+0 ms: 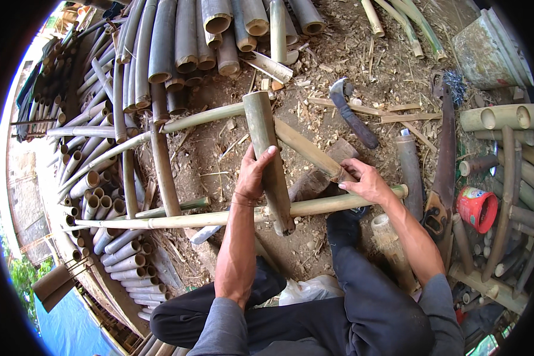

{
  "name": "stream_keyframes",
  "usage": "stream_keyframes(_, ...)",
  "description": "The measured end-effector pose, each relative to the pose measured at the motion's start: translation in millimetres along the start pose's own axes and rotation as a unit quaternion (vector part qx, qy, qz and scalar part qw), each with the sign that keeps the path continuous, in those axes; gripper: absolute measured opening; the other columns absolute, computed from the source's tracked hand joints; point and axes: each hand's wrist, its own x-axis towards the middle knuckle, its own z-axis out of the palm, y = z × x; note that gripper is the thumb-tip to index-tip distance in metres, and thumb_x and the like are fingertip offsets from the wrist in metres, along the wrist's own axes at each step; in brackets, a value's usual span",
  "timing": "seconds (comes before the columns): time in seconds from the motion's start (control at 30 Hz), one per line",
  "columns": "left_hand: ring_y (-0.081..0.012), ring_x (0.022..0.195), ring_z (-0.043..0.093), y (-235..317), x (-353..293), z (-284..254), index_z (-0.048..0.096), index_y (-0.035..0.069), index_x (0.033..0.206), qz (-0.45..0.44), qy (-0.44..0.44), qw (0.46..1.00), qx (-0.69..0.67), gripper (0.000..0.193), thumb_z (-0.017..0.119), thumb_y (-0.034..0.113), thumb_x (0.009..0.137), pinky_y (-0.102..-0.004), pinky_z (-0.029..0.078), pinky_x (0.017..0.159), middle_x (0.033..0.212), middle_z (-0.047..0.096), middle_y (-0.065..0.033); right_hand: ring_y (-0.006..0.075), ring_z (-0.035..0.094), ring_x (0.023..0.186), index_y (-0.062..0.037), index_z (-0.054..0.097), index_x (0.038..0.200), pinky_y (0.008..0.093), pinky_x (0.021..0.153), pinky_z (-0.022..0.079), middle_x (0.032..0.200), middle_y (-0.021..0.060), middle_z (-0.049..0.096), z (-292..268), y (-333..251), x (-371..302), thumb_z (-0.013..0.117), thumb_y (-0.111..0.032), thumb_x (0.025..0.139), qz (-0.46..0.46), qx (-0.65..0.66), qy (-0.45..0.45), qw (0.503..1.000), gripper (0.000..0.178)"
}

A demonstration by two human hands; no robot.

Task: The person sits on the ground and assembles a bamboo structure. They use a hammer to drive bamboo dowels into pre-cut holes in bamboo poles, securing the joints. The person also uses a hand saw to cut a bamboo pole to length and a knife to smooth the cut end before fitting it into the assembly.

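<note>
My left hand (255, 172) is closed around a thick, short bamboo piece (272, 172) that stands almost upright in view, its thumb along the near face. My right hand (365, 179) pinches the near end of a thinner bamboo stick (307, 147). That stick slants up to the left, its far end meeting the side of the thick piece. Just below both hands, a long pale bamboo pole (213, 219) runs crosswise and meets the lower part of the thick piece. Another curved pole (204, 117) reaches its upper part from the left. A wooden block (307, 185) lies partly hidden beneath the stick.
Stacked bamboo tubes (163, 44) fill the far left. A curved blade with a dark handle (353, 115) lies ahead on the chip-strewn ground. To the right are a handsaw (444, 172), a red tub (485, 210) and a grey bucket (489, 50).
</note>
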Motion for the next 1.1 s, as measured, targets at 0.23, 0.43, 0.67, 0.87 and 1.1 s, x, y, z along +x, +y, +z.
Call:
stream_keyframes(0.23, -0.0231, 0.086, 0.065, 22, 46, -11, 0.056, 0.002, 0.119, 0.009, -0.033, 0.999, -0.003, 0.056, 0.075, 0.044, 0.086, -0.0379, 0.058, 0.079, 0.1, 0.065, -0.0118, 0.0301, 0.066, 0.109, -0.0024, 0.058, 0.129, 0.0398, 0.096, 0.051, 0.117, 0.0196, 0.068, -5, -17, -1, 0.083, -0.015, 0.075, -0.036, -0.083, -0.006, 0.996, 0.062)
stream_keyframes(0.43, -0.0198, 0.08, 0.065, 49, 74, -7, 0.062, 0.003, 0.109, -0.046, -0.044, 0.998, 0.017, 0.047, 0.078, 0.038, 0.081, -0.0358, 0.057, 0.074, 0.091, 0.065, -0.0078, 0.0266, 0.068, 0.099, -0.0024, 0.059, 0.123, 0.0392, 0.088, 0.052, 0.109, 0.0182, 0.071, -16, -13, 22, 0.086, -0.014, 0.07, -0.004, -0.135, -0.073, 0.988, 0.061)
stream_keyframes(0.67, -0.0313, 0.103, 0.067, 41, 75, -1, 0.056, -0.01, 0.125, -0.054, -0.151, 0.986, -0.037, 0.074, 0.067, 0.052, 0.086, -0.0411, 0.056, 0.089, 0.114, 0.067, -0.0244, 0.0344, 0.067, 0.106, -0.0067, 0.06, 0.125, 0.0423, 0.091, 0.052, 0.113, 0.0201, 0.069, -31, -16, 15, 0.088, -0.021, 0.069, 0.018, -0.148, -0.097, 0.984, 0.065)
stream_keyframes(0.87, -0.0294, 0.099, 0.068, 31, 73, -11, 0.057, -0.008, 0.121, -0.054, -0.139, 0.988, -0.025, 0.079, 0.062, 0.062, 0.086, -0.0378, 0.057, 0.086, 0.112, 0.067, -0.0241, 0.0347, 0.067, 0.107, -0.0069, 0.06, 0.126, 0.0431, 0.093, 0.051, 0.114, 0.0218, 0.069, -20, -8, 13, 0.089, -0.022, 0.068, 0.003, -0.117, -0.095, 0.989, 0.067)
stream_keyframes(1.1, -0.0283, 0.093, 0.069, 24, 71, -4, 0.062, -0.008, 0.115, -0.063, -0.128, 0.989, -0.034, 0.076, 0.062, 0.061, 0.085, -0.0374, 0.055, 0.087, 0.106, 0.069, -0.0213, 0.0336, 0.067, 0.107, -0.0064, 0.06, 0.126, 0.0422, 0.092, 0.051, 0.112, 0.0229, 0.069, -19, 3, 12, 0.088, -0.021, 0.068, 0.022, -0.082, -0.111, 0.99, 0.067)
